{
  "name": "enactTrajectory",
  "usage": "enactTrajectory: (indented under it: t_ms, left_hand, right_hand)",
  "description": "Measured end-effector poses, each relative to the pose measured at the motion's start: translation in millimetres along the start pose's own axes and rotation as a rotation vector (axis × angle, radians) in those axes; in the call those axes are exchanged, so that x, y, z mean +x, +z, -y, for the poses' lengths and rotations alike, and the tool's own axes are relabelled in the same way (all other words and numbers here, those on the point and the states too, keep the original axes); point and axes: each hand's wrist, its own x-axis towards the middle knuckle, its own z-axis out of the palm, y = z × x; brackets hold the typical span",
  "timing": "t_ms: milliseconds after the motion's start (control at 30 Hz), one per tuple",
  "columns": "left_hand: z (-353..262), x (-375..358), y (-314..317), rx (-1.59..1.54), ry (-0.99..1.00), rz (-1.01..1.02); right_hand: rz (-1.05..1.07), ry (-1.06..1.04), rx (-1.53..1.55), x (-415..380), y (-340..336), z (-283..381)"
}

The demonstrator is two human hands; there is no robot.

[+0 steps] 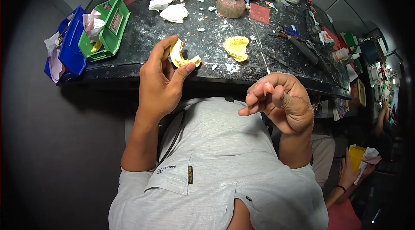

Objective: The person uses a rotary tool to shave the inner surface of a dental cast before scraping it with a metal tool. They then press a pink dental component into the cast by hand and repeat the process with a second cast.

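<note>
My left hand (pixel 162 72) grips a yellow horseshoe-shaped dental cast (pixel 178 55) by its two ends, thumb on the near end and fingers at the far one. Over the table's front edge, my right hand (pixel 283 102) is curled, with a small glossy pink piece (pixel 268 88) between thumb and fingers. Its exact kind I cannot tell. White dust coats this hand. A second yellow dental cast (pixel 236 49) lies on the black table (pixel 142 48) between the hands. Just beyond my right fingers is the white tip of a thin rod (pixel 263 59).
Green (pixel 113 29) and blue (pixel 73 44) bins stand at the left. A glass burner (pixel 230 4), crumpled white tissue (pixel 174 12) and a red wax sheet (pixel 259 13) lie farther back. A dark-handled tool (pixel 302 50) is at right. Another person's hands (pixel 348 169) hold a yellow box (pixel 356 157).
</note>
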Motion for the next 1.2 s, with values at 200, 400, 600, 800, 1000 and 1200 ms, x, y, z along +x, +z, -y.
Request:
enactTrajectory:
  t_ms: [200,400,600,800,1000,1200]
  left_hand:
    - [-7,5,-1,0.431,-0.058,-0.035]
    - [2,7,7,0.426,0.176,-0.177]
    - [-29,-21,23,0.012,0.282,-0.080]
    - [-46,-25,27,-0.301,0.279,0.253]
    - [-40,-24,28,-0.378,0.259,0.330]
    - [-39,-26,27,-0.388,0.204,0.320]
  right_hand:
    - [-0.094,-0.076,-0.285,0,11,5]
    - [-0.231,-0.151,-0.601,-4,33,9]
    - [-0.338,-0.304,-0.851,-1,41,-2]
    - [-0.328,-0.320,-0.882,2,39,-7]
    - [-0.270,-0.290,-0.898,2,37,-7]
    - [-0.269,-0.242,-0.888,2,38,-9]
